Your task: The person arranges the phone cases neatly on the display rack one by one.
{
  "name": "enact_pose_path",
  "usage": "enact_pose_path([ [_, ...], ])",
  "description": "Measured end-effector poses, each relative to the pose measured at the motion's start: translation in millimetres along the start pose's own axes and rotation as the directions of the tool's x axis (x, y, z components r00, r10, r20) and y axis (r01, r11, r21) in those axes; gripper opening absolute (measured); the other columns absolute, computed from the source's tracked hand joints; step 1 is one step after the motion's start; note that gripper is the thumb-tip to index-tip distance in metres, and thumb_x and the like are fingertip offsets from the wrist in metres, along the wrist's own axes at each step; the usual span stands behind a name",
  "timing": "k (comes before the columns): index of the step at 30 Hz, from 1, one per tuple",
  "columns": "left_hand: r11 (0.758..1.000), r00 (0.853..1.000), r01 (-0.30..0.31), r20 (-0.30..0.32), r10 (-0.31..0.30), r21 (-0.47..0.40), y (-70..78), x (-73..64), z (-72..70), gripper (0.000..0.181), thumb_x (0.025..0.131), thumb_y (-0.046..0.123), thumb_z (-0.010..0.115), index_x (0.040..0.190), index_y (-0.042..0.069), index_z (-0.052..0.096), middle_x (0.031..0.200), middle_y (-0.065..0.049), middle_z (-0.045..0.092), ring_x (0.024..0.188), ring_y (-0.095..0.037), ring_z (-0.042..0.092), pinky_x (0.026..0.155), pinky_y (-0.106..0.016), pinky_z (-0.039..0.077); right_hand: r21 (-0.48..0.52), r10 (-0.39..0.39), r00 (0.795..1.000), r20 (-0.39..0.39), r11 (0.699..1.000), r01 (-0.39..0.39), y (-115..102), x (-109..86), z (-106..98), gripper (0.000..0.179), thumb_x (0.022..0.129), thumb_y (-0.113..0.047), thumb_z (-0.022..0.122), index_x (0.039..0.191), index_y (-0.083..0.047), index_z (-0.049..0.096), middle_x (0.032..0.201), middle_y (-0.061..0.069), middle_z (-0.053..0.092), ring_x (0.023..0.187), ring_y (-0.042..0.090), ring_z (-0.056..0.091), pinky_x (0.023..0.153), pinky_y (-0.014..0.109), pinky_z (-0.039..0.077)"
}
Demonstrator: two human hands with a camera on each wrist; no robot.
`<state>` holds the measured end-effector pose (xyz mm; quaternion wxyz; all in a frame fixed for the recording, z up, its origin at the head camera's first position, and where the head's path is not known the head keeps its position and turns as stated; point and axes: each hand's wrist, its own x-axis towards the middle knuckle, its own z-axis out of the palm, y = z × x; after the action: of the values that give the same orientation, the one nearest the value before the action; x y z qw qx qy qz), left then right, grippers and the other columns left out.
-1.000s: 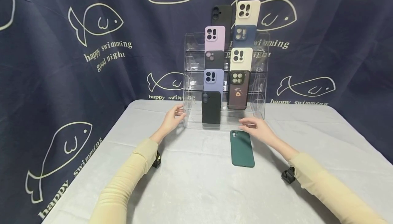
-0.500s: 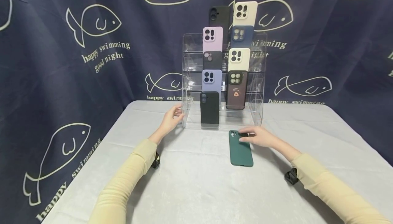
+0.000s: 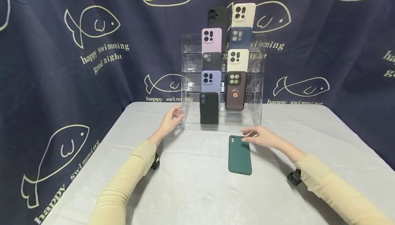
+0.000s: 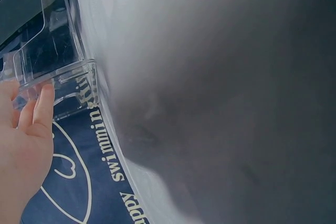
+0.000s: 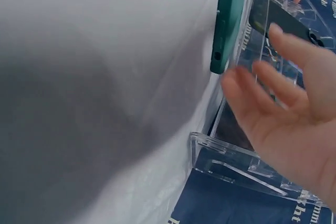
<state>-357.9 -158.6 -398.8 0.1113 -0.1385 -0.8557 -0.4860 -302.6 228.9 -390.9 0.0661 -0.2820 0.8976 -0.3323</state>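
My right hand is over the upper right corner of a dark green phone case, which lies back up on the table before the rack. In the right wrist view its thumb and fingers are spread apart, with the fingertips right at one end of the green case. My left hand rests at the left side of a clear tiered display rack. In the left wrist view its fingers lie lightly bent against the rack's clear side panel.
Phone cases stand in two columns on the rack: a black case and a lavender case low on the left, a brown case with a white case above on the right, several more higher up. Behind the table hangs a dark blue curtain.
My right hand has come down from the rack's front edge to the green case. The case has slid a little toward me. My left hand keeps its place at the rack.
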Motion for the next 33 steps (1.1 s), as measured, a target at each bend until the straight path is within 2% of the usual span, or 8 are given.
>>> enact_pose_path([
  [4,1.0,1.0,0.0,-0.001,0.0,-0.016,-0.8,-0.8,1.7,0.045,0.09,0.01,0.062,0.131,-0.003,0.047,0.112,-0.024,0.06,0.103,-0.036,0.061,0.095,-0.04,0.052,-0.038,0.059,0.998,-0.02,0.997,-0.06,4,-1.0,2,0.054,0.084,-0.025,0.069,0.122,0.01,0.055,0.11,0.024,0.065,0.094,0.033,0.064,0.08,0.04,0.057],
  [10,1.0,1.0,0.006,0.003,-0.006,-0.017,0.3,-0.6,2.6,0.046,0.09,0.012,0.062,0.131,-0.002,0.047,0.113,-0.024,0.06,0.103,-0.036,0.061,0.094,-0.04,0.052,-0.08,0.061,0.998,0.008,0.995,-0.06,9,-2.7,8,0.062,0.076,-0.029,0.077,0.116,0.014,0.057,0.098,0.02,0.059,0.084,0.022,0.058,0.073,0.031,0.053],
  [15,1.0,1.0,0.011,0.004,-0.011,-0.019,1.0,-0.5,2.5,0.046,0.09,0.012,0.063,0.131,-0.002,0.047,0.113,-0.023,0.06,0.103,-0.036,0.061,0.093,-0.04,0.053,-0.028,0.062,0.998,0.031,0.998,-0.061,9,-2.6,10,0.049,0.074,-0.025,0.079,0.103,0.012,0.064,0.083,0.015,0.057,0.072,0.017,0.053,0.061,0.023,0.046],
  [18,1.0,1.0,0.006,0.002,-0.006,-0.018,0.6,-0.1,2.3,0.046,0.09,0.012,0.062,0.131,-0.002,0.047,0.112,-0.024,0.06,0.103,-0.036,0.061,0.092,-0.039,0.054,0.034,0.097,0.994,0.052,0.995,-0.099,7,-3.7,7,0.043,0.073,-0.022,0.08,0.096,0.008,0.061,0.078,0.01,0.058,0.068,0.014,0.047,0.058,0.022,0.042],
  [22,1.0,1.0,0.007,-0.006,-0.007,-0.015,-0.6,0.3,1.5,0.046,0.089,0.012,0.063,0.13,-0.002,0.048,0.112,-0.024,0.06,0.103,-0.036,0.06,0.092,-0.039,0.054,0.124,0.16,0.986,0.044,0.978,-0.165,1,-7.2,-3,0.051,0.076,-0.02,0.077,0.108,0.008,0.049,0.086,0.009,0.054,0.072,0.014,0.05,0.063,0.024,0.047],
  [28,1.0,1.0,0.02,-0.003,-0.02,-0.012,0.3,-0.8,0.3,0.046,0.09,0.012,0.062,0.131,-0.001,0.048,0.113,-0.024,0.06,0.105,-0.036,0.06,0.092,-0.04,0.054,0.245,0.154,0.984,-0.088,0.961,-0.129,-9,-8.0,-26,0.048,0.084,-0.013,0.069,0.118,0.012,0.047,0.094,0.016,0.055,0.073,0.016,0.062,0.071,0.034,0.059],
  [31,0.999,1.0,0.029,-0.001,-0.029,-0.022,0.2,-1.0,0.6,0.045,0.09,0.013,0.063,0.131,-0.001,0.048,0.113,-0.023,0.06,0.105,-0.036,0.059,0.093,-0.04,0.053,0.256,0.141,0.97,-0.199,0.963,-0.087,-13,-5.4,-39,0.042,0.087,-0.012,0.065,0.12,0.009,0.05,0.098,0.018,0.055,0.073,0.01,0.062,0.07,0.029,0.06],
  [33,0.999,1.0,0.031,0.0,-0.031,-0.021,-0.7,-1.4,0.9,0.045,0.09,0.013,0.062,0.131,-0.001,0.048,0.114,-0.024,0.06,0.106,-0.036,0.059,0.093,-0.04,0.053,0.226,0.115,0.951,-0.287,0.973,-0.05,-17,-3.5,-46,0.037,0.088,-0.012,0.065,0.118,0.007,0.053,0.096,0.019,0.056,0.071,0.007,0.063,0.067,0.024,0.059],
])
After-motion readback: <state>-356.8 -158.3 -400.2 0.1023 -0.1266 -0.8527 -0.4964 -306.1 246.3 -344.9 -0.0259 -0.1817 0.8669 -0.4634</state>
